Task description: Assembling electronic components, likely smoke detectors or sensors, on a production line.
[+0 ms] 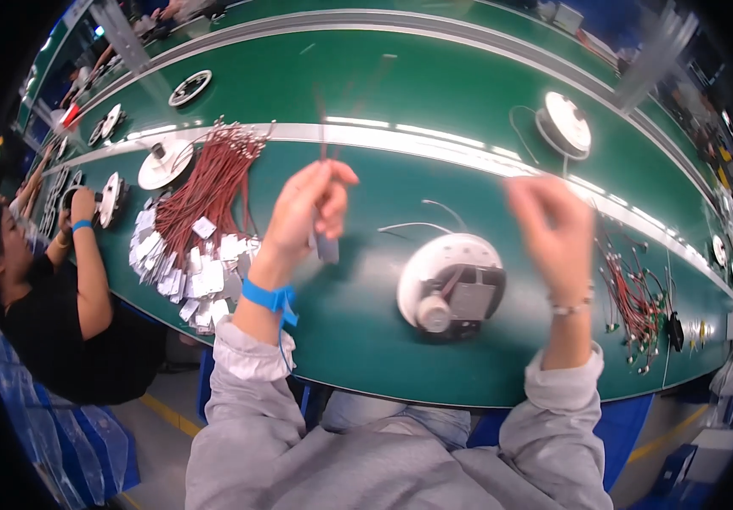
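My left hand (pixel 300 212), with a blue wrist strap (pixel 266 296), is closed around a wire lead. Thin red-brown wires (pixel 323 127) rise above its fingers, blurred, and a flat grey piece (pixel 327 248) hangs below them. My right hand (pixel 554 223) is raised over the table on the right, holding nothing that I can make out; motion smears its fingers. Between the hands, on the table, sits a round white housing (pixel 413 276) with a dark inner part, a silvery plate (pixel 472 301) and a small round cream piece (pixel 433 314). Two pale wires (pixel 417 226) stick out behind it.
Left of me lies a heap of red-brown wire leads (pixel 213 183) with flat silvery-white pieces (pixel 205 276). More leads (pixel 634 297) lie at right. Beyond a metal rail, a green belt (pixel 434 85) bears a white round unit (pixel 566 123) and a ring (pixel 190 87). A co-worker (pixel 60 314) sits at left.
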`<state>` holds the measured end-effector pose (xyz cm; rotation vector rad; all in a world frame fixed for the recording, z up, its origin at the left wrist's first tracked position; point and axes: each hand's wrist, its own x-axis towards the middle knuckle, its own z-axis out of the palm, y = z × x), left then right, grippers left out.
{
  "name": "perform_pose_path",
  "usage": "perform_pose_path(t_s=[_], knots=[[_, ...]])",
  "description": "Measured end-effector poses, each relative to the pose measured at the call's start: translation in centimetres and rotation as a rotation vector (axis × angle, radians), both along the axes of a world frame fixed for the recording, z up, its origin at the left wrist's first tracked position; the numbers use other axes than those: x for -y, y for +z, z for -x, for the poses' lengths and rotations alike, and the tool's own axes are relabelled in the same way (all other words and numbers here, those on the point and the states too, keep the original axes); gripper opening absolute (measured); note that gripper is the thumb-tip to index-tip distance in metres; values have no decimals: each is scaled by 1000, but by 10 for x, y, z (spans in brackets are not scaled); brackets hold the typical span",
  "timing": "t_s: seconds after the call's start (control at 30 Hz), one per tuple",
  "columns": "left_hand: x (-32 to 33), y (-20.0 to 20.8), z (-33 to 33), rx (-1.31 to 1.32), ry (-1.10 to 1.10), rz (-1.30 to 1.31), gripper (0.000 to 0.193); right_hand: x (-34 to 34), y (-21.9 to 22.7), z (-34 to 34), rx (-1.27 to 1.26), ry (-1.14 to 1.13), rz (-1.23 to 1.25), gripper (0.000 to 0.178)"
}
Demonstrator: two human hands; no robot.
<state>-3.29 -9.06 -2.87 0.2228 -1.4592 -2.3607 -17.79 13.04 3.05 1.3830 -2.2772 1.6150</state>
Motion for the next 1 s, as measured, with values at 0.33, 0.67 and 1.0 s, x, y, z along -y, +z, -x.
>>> perform_pose_path(t_s=[0.33,0.67,1.0], knots=[[-30,8,1,12,-221,198,37,78,-19,-24,334,299,41,15],[101,-30,-50,938,636,1296,36,19,24,-14,437,317,770,24],[-71,39,9,-224,230,451,36,40,-11,-71,-55,246,-38,15]])
